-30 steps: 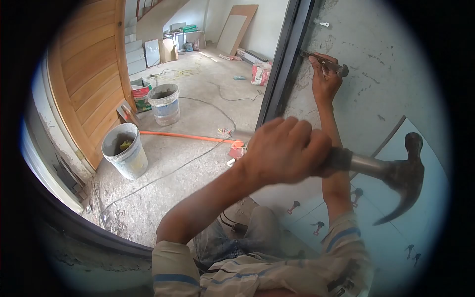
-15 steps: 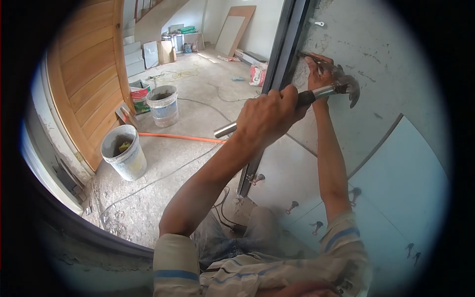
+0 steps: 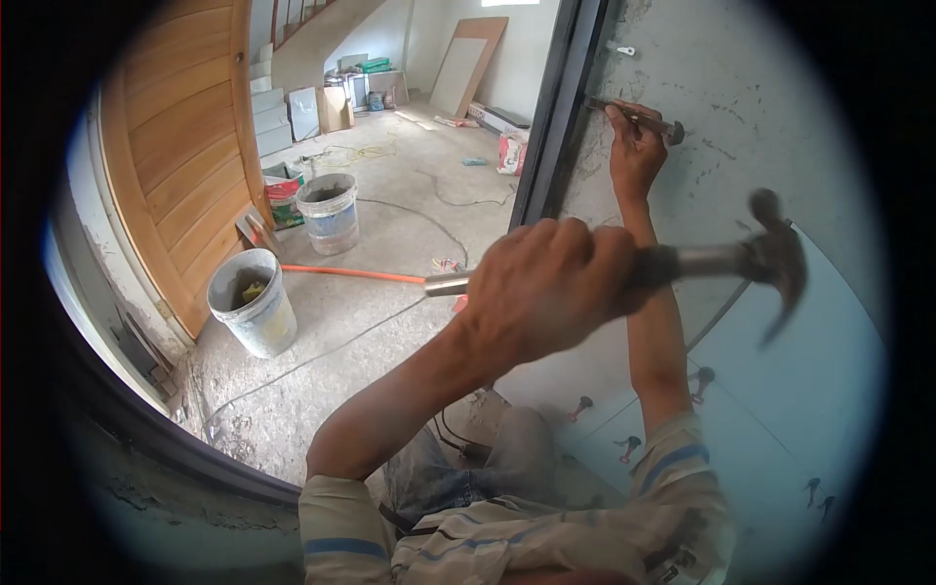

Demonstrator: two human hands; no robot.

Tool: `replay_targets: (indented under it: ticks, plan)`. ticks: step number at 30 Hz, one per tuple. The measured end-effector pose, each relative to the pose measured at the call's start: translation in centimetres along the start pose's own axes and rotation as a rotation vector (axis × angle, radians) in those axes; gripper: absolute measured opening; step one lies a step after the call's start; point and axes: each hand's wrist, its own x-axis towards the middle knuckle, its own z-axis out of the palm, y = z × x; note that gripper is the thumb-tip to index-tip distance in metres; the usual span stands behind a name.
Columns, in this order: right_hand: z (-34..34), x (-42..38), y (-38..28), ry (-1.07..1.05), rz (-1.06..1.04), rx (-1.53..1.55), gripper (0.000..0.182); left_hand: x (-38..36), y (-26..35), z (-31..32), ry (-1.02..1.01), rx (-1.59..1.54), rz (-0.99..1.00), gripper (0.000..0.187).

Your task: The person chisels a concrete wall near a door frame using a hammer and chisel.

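My left hand (image 3: 546,283) is wrapped round the dark grip of a claw hammer (image 3: 778,258). The hammer is raised close to the camera, its head apart from the wall and slightly blurred. Farther up, the fingers of my right hand (image 3: 639,156) pinch a metal chisel (image 3: 651,121) with a flared, worn striking end. The chisel's tip points left at the joint between the dark metal frame (image 3: 553,117) and the bare grey wall (image 3: 726,107); exact contact is too small to tell.
Pale tiles (image 3: 790,351) with several red-based levelling clips (image 3: 702,382) cover the lower wall. Two buckets, a near one (image 3: 263,322) and a farther one (image 3: 331,219), stand on the left floor beside a wooden door (image 3: 180,146). An orange hose (image 3: 356,274) and cables cross the floor.
My left hand has drawn the hammer away from the chisel's end, back toward the camera and down to the right. My right hand keeps the chisel in nearly the same place.
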Motion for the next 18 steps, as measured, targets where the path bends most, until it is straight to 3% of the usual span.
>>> replay_targets:
  ticks: [2, 5, 6, 7, 9, 10, 11, 13, 15, 17, 18]
  plan:
    - [0.1, -0.1, 0.0, 0.010, -0.012, 0.051, 0.022, 0.2, -0.3, 0.5, 0.086, -0.029, 0.103, 0.034]
    - [0.2, -0.2, -0.1, 0.019, 0.026, 0.114, 0.022, -0.4, -3.5, 4.4, 0.098, -0.048, 0.052, 0.033]
    - [0.1, -0.2, 0.5, 0.019, 0.025, 0.114, 0.022, 0.1, -3.6, 4.4, -0.116, -0.013, -0.170, 0.034]
    - [0.0, -0.2, 1.2, 0.033, 0.052, 0.101, 0.022, 0.6, -3.1, 4.2, -0.114, -0.016, -0.171, 0.034]
    - [0.2, 0.1, 1.5, 0.045, 0.072, 0.098, 0.023, 1.4, -2.7, 3.7, -0.354, -0.042, -0.379, 0.036]
    - [0.1, -0.2, 1.0, 0.011, 0.056, 0.005, 0.023, 0.6, -2.2, 3.7, -0.192, -0.001, -0.214, 0.035]
    - [0.0, -0.6, 0.6, -0.025, 0.045, -0.092, 0.024, 0.2, -2.0, 3.5, -0.198, 0.001, -0.212, 0.035]
    - [0.0, -1.0, 0.7, -0.015, 0.023, -0.102, 0.021, -0.4, -1.8, 3.4, 0.006, -0.037, 0.037, 0.034]
    - [0.1, -0.6, 1.2, 0.003, -0.021, -0.085, 0.021, -0.3, -3.5, 4.8, 0.089, -0.104, 0.105, 0.035]
    - [0.3, -0.4, 2.3, 0.005, -0.036, -0.062, 0.022, 0.4, -4.7, 5.6, -0.160, -0.018, -0.268, 0.037]
    - [0.1, -0.4, 2.1, 0.007, -0.039, -0.051, 0.022, 1.1, -4.6, 5.6, -0.274, -0.013, -0.357, 0.039]
